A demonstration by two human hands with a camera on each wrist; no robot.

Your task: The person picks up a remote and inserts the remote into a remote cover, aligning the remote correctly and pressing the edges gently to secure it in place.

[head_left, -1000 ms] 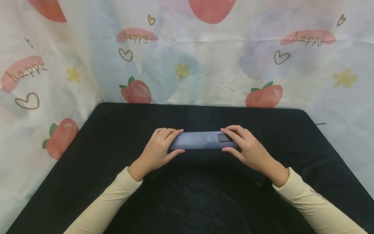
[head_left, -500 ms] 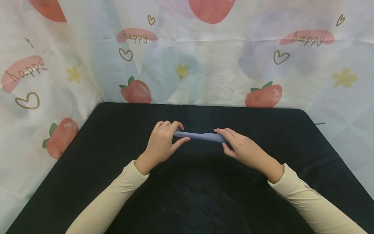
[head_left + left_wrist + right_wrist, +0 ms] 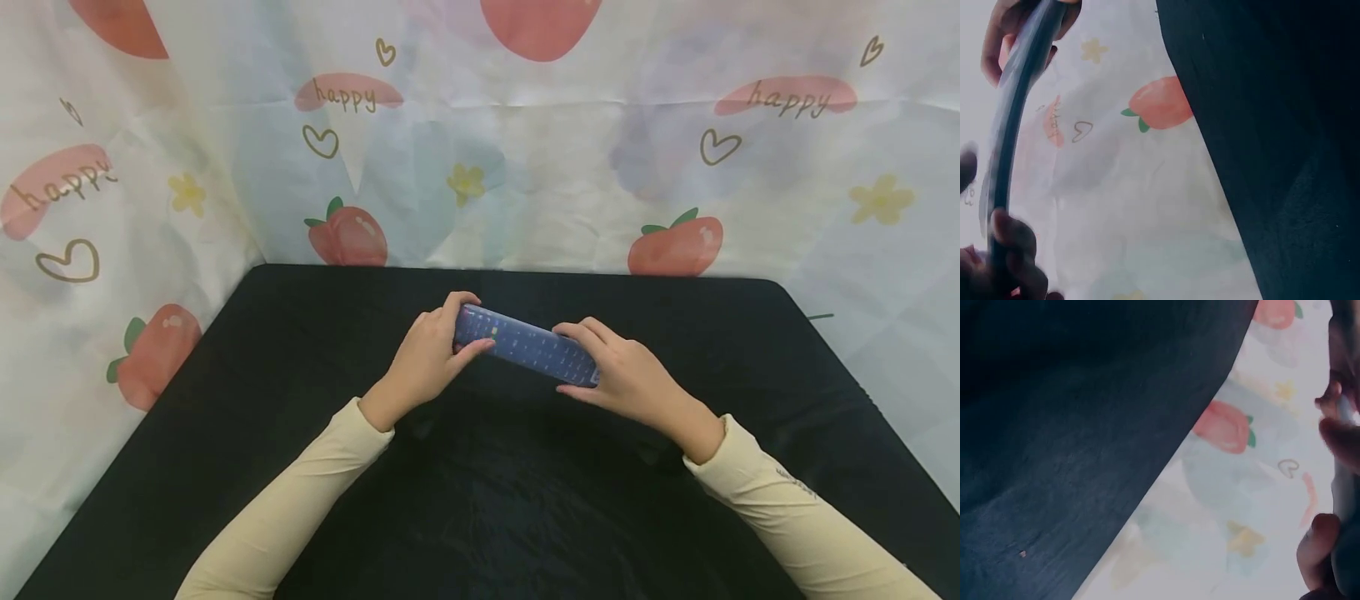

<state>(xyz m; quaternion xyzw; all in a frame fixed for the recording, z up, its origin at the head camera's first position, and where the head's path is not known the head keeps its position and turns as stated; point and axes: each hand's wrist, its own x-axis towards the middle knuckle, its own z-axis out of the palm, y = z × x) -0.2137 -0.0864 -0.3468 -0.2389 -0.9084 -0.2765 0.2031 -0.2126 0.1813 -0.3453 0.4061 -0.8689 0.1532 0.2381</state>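
Observation:
A slim blue-purple remote control (image 3: 531, 343) is held above the table between both hands, its button side facing the head camera. It slants down from left to right. My left hand (image 3: 426, 354) grips its left end, with the thumb across the near edge and fingers behind. The right end is in my right hand (image 3: 637, 373), thumb along the lower edge and fingers over the upper one. In the left wrist view the remote control (image 3: 1013, 125) appears edge-on. At the right border of the right wrist view, it is mostly cut off and dark.
A black-covered table (image 3: 495, 500) lies below the hands. Behind it and at both sides hangs a pale cloth (image 3: 555, 183) printed with fruit, hearts and flowers.
The remote control has turned over, from its plain back with a dark window, through edge-on, to its button side. Its left end has risen, and the left hand has moved up and right.

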